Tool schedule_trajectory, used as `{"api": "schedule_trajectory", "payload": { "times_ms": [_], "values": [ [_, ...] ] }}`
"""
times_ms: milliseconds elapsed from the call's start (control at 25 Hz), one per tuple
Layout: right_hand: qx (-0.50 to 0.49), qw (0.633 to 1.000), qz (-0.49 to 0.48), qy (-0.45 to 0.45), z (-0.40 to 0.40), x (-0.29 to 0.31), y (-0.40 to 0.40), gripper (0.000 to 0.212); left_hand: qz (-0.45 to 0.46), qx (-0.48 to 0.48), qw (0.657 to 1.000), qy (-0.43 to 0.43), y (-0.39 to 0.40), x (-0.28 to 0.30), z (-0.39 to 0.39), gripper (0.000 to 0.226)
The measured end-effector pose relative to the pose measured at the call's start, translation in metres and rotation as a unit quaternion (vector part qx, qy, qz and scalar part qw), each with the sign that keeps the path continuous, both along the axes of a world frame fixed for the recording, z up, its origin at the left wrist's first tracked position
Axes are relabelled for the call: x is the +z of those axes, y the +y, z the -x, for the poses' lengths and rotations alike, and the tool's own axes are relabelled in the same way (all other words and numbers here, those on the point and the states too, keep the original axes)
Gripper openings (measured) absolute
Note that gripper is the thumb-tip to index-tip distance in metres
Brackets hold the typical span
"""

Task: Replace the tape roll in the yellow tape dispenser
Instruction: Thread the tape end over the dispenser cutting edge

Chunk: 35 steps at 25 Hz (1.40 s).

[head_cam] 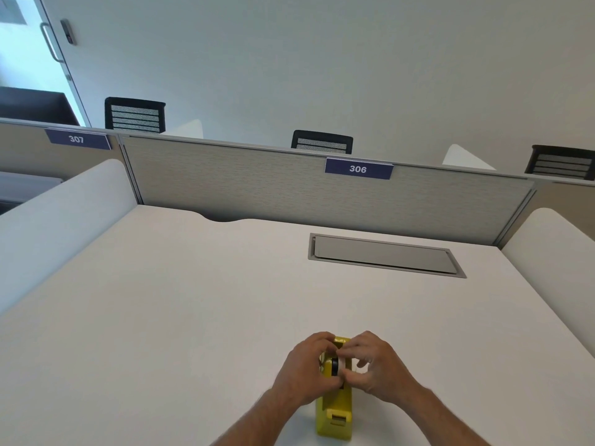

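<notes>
White desk (161, 317) bears yellow tape dispenser (335, 410), both hands' fingers (346, 378) grasping its tape roll (347, 365).

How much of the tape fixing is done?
Done: nothing clearly finished. In hand: both hands, left hand and right hand, work at the tape roll atop the yellow tape dispenser on the desk. Left: no spare roll shows, so seating one remains.

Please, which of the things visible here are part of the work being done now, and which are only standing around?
Part of the job:
- yellow tape dispenser
- tape roll with its black core, between the fingers
- left hand and right hand, both at the roll

Not involved:
- grey cable hatch in the desk
- partition with label 306
- black chairs behind
</notes>
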State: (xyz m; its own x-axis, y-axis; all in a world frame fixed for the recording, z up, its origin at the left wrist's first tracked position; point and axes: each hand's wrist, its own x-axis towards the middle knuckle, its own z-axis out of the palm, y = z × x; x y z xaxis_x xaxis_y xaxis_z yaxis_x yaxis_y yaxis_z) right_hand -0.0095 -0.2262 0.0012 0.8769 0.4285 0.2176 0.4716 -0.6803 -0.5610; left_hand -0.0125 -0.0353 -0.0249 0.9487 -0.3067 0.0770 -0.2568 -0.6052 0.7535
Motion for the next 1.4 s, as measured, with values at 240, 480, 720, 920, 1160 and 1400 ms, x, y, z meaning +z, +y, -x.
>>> {"api": "schedule_trajectory", "payload": {
  "times_ms": [240,480,720,920,1160,1400],
  "values": [
    [0.000,1.000,-0.011,-0.003,-0.0025,0.0017,-0.0015,0.017,-0.004,0.001,1.000,0.006,-0.0012,-0.0012,0.0006,0.045],
    [-0.009,1.000,-0.019,-0.010,-0.0033,0.0005,0.0000,0.015,-0.004,0.000,1.000,0.005,-0.0005,-0.0009,0.0004,0.047],
    [-0.011,1.000,-0.026,0.013,-0.0030,-0.0028,-0.0030,0.021,-0.004,0.002,1.000,0.007,-0.0005,0.0011,0.0002,0.046],
    [-0.008,1.000,-0.018,0.016,0.0002,-0.0023,-0.0039,0.029,-0.011,-0.001,1.000,0.015,-0.0006,0.0044,-0.0006,0.050],
    [-0.010,1.000,-0.014,0.021,-0.0014,-0.0037,-0.0044,0.029,-0.014,0.006,1.000,0.022,-0.0004,0.0074,-0.0006,0.049],
    [-0.013,0.998,-0.050,0.019,-0.0024,-0.0060,-0.0063,0.022,-0.015,0.007,1.000,0.025,-0.0002,0.0067,-0.0002,0.049]
  ]
}}
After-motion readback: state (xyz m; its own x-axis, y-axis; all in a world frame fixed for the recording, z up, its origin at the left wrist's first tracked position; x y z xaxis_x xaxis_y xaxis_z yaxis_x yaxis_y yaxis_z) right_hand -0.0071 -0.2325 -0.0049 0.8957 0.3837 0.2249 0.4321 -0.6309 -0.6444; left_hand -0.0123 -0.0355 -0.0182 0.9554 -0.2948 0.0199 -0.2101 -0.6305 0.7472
